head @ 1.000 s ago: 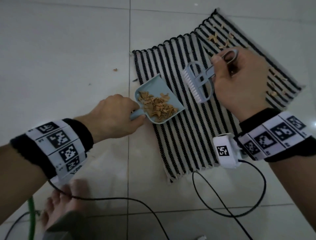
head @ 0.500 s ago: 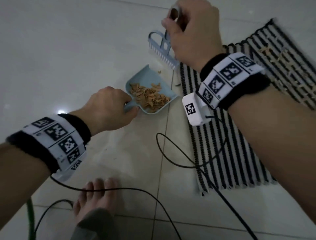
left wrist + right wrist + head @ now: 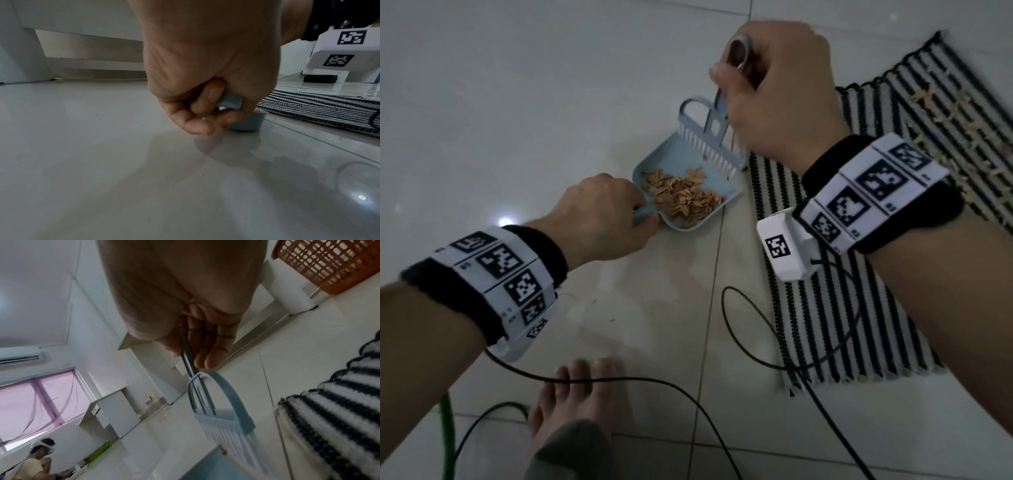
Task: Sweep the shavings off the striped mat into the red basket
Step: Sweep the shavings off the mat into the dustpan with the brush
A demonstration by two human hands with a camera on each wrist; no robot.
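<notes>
Grey floor tiles (image 3: 585, 342) run right under me, with a bare foot (image 3: 575, 394) and some black cables (image 3: 739, 342) closest in. Further out, my left hand (image 3: 599, 216) has its fingers (image 3: 205, 104) curled tight round the stubby handle of the blue dustpan (image 3: 722, 205), which sits flat on the floor just off the near-left corner of the striped mat (image 3: 825, 325). I'd guess it's kept low and level so the pile of shavings (image 3: 681, 198) inside doesn't slide out.

Just past that, my right hand (image 3: 777, 89) pinches the thin handle of the little brush (image 3: 709, 137) between thumb and fingers (image 3: 211, 353). Its bristles hang over the pan's far rim, probably flicking the last bits in.

More loose bits (image 3: 935, 113) are scattered up at the mat's far-right end, so this isn't finished. Way off near the wall is the red basket (image 3: 329, 264), well apart from everything, so the pan needs carrying over.
</notes>
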